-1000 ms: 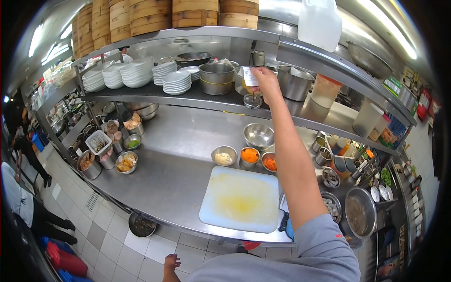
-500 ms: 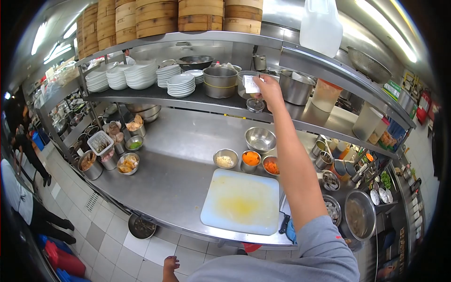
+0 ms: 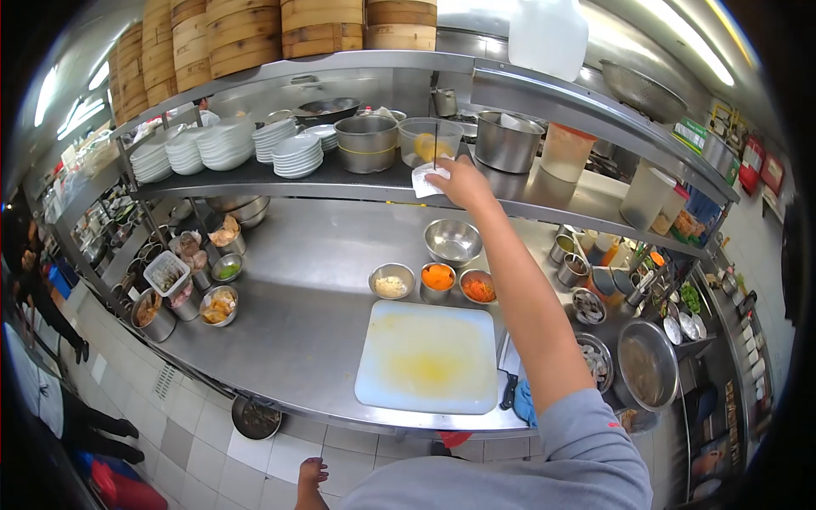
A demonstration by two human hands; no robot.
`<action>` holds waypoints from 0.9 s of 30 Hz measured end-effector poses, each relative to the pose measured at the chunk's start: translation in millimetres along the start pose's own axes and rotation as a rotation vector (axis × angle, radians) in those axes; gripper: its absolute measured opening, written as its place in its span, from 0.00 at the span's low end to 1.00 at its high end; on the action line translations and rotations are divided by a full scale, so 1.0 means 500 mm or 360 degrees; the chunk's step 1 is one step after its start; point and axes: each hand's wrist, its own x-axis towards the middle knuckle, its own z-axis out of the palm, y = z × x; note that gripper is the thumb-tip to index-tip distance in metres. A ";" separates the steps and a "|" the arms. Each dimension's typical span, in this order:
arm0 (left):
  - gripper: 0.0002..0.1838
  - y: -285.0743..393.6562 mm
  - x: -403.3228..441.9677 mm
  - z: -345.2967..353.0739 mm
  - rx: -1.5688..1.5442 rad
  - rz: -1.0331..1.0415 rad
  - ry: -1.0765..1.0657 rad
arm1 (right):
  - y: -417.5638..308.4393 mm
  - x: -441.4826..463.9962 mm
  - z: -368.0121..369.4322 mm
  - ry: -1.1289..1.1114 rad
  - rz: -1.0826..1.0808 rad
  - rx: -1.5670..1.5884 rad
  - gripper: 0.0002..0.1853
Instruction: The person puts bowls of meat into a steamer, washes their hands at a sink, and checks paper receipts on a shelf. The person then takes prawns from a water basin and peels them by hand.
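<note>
My right hand (image 3: 460, 180) reaches to the middle shelf and pinches a small white paper slip (image 3: 429, 178). A thin dark spike stands upright at the slip, in front of a clear round tub (image 3: 419, 136) with something yellow inside. Low in the view, my left hand (image 3: 313, 471) hangs over the floor, its fingers partly curled; whether it holds anything is too small to tell. On the steel counter (image 3: 289, 297) below lies a stained white cutting board (image 3: 427, 357), with bowls of chopped garlic (image 3: 391, 281), orange pieces (image 3: 438, 277) and orange shreds (image 3: 478, 287) behind it.
Stacked white plates (image 3: 297, 155) and steel pots (image 3: 366, 142) line the shelf. Bamboo steamers (image 3: 242, 36) stand above. A knife (image 3: 507, 391) and blue cloth (image 3: 524, 403) lie right of the board. People (image 3: 59, 399) stand at the left.
My right hand has lowered the paper slip from in front of the clear tub down onto the spike at the shelf's edge. The whole view has shifted slightly.
</note>
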 end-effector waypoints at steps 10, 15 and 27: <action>0.15 -0.030 0.031 0.090 0.0278 -0.0113 -0.0273 | 0.031 -0.409 0.035 -0.0221 0.0736 0.1576 0.09; 0.16 -0.036 0.052 0.211 0.0912 -0.0074 -0.0688 | 0.129 -0.885 0.203 -0.1158 0.0798 0.1367 0.11; 0.21 0.007 -0.108 0.666 0.1899 0.0495 -0.1746 | 0.314 -1.179 0.008 -0.0730 0.1436 0.1279 0.16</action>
